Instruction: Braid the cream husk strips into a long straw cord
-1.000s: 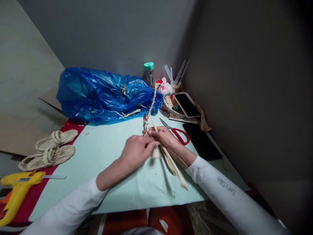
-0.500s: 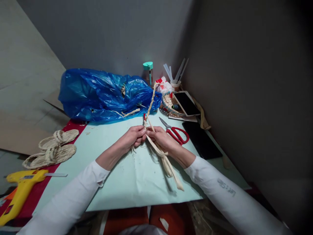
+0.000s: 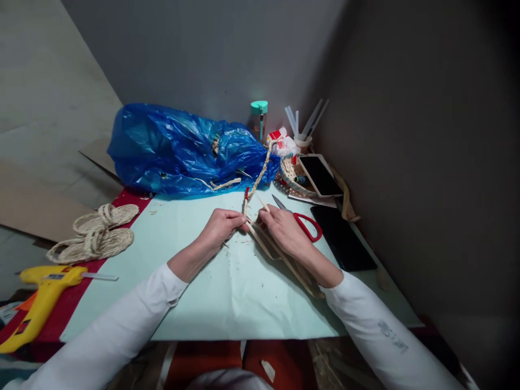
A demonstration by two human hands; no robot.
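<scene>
A pale plaited fibre cord runs from the back of the table down towards my hands. Thumb and fingertips of my left hand are closed on its lower end, just below a small red piece on the cord. A little to the right, my right hand is closed on a fibre strand that slants up to the plait. Long loose fibre strands trail beneath my right hand and forearm. Red-handled scissors lie just behind that hand, partly hidden by it.
A blue plastic bag fills the back left. Woven fibre sandals and a yellow glue gun lie at the left. On the right are a black flat slab and a tablet. A teal-lidded jar stands behind.
My right hand has drawn away from my left, pulling a strand out to the right. The loose strands have swung right, under my forearm. The whole view has shifted slightly.
</scene>
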